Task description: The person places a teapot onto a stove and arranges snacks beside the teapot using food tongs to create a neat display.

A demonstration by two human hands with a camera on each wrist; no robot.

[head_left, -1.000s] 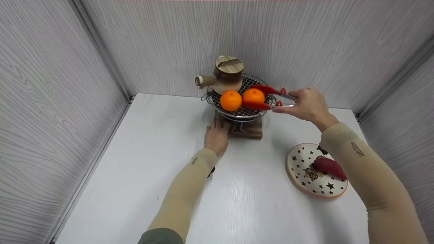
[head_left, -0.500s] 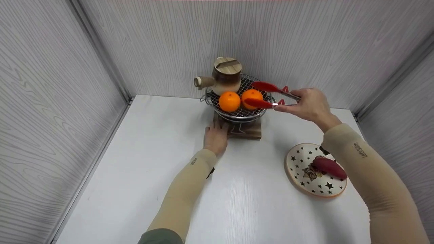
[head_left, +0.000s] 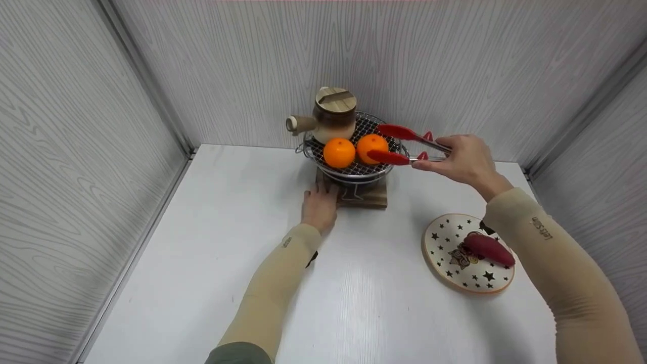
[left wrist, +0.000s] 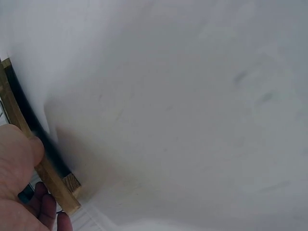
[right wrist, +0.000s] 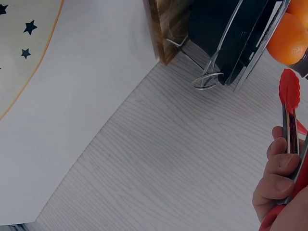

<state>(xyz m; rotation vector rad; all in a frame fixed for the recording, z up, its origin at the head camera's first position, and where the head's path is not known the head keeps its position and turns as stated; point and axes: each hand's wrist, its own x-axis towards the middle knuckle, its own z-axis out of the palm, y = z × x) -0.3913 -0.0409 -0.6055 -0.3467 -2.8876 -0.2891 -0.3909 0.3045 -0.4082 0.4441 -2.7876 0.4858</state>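
Note:
My right hand (head_left: 467,159) grips red-tipped tongs (head_left: 393,157), whose arms are spread. The lower tip overlaps the right orange (head_left: 371,145) in the head view; the upper tip stands to its right. A second orange (head_left: 338,153) sits beside it on a round wire grill (head_left: 356,171). My left hand (head_left: 320,206) holds the left edge of the wooden board (head_left: 371,198) under the grill. In the left wrist view, the thumb lies against the board (left wrist: 54,185) and the fingers curl at its other side. In the right wrist view, the fingers wrap the tongs' metal arms.
A brown-and-cream teapot (head_left: 333,119) with a wooden lid and side handle stands at the grill's back left. On the right, a star-patterned plate (head_left: 445,253) bears a purple-red sweet potato (head_left: 488,248). Pale wood-grain walls (head_left: 242,71) border the white table (head_left: 212,227).
The tongs were around the right orange; they have spread and drawn a little to the right, leaving it on the grill. The left hand stays at the board.

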